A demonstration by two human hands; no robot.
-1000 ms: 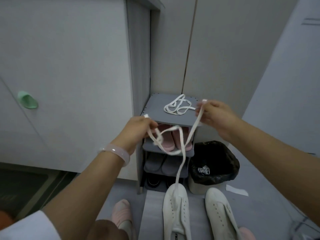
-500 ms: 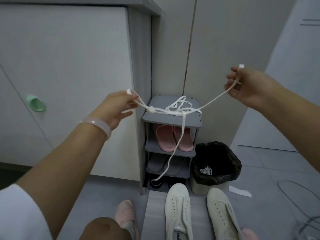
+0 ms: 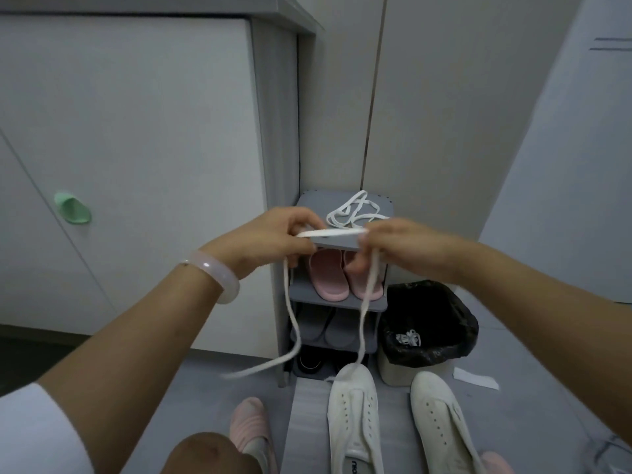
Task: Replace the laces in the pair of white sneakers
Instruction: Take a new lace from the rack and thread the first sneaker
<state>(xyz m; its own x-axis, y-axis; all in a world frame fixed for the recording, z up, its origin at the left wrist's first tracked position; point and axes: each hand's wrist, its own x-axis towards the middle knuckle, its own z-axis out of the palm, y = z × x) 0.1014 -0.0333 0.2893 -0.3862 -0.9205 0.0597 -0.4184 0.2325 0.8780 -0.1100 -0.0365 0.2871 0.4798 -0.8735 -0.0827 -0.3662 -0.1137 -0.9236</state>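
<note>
The left hand (image 3: 270, 239), a pale bangle (image 3: 219, 278) on its wrist, has its fingers curled in and pinches one white lace (image 3: 328, 233); a loose tail drops from that grip and trails off blurred near the floor. The lace runs taut and level across a short gap to the right hand (image 3: 407, 248), whose fingers are likewise curled round it; its other length hangs straight down to the toe of the left sneaker (image 3: 354, 415). Whether that end touches the shoe or only hangs in front of it I cannot tell. The right sneaker (image 3: 441, 419) sits just beside its mate on the grey floor, both without laces and cut off at the bottom edge. Behind the hands a second lace (image 3: 355, 208) lies in a loose heap on top of the grey shoe rack (image 3: 309, 205), partly hidden by the knuckles. Pink slippers (image 3: 330, 278) show on the shelf below; the lower shelves are too dark to make out. Right of the rack stands a bin with a black liner (image 3: 455, 323), something white crumpled inside
</note>
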